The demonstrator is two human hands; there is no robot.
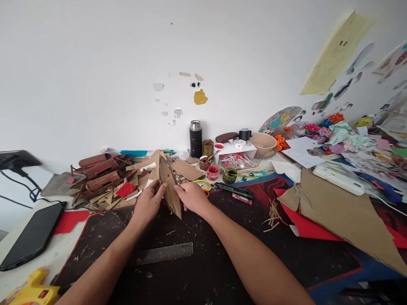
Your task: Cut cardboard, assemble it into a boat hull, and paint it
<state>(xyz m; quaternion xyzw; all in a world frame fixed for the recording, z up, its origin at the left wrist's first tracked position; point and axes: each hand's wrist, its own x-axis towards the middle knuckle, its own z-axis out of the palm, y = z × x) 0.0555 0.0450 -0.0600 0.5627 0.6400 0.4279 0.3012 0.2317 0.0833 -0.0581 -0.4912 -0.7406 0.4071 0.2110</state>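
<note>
A narrow, boat-shaped piece of brown cardboard (170, 186) is tilted above the dark mat. My left hand (149, 202) pinches its left side, with the thumb on the edge. On the right side, my right hand (193, 197) grips the same piece between thumb and fingers. Below the hands a clear ruler (163, 253) lies on the mat. Behind and to the left are brown-painted boat models (103, 173) and a heap of cardboard scraps.
A yellow glue gun (34, 290) and a black phone (33, 237) are at the left. Behind stand a black thermos (195, 140) and paint jars (213, 172). A green cutter (234, 189) lies right of the hands. A large cardboard sheet (340, 207) is farther right.
</note>
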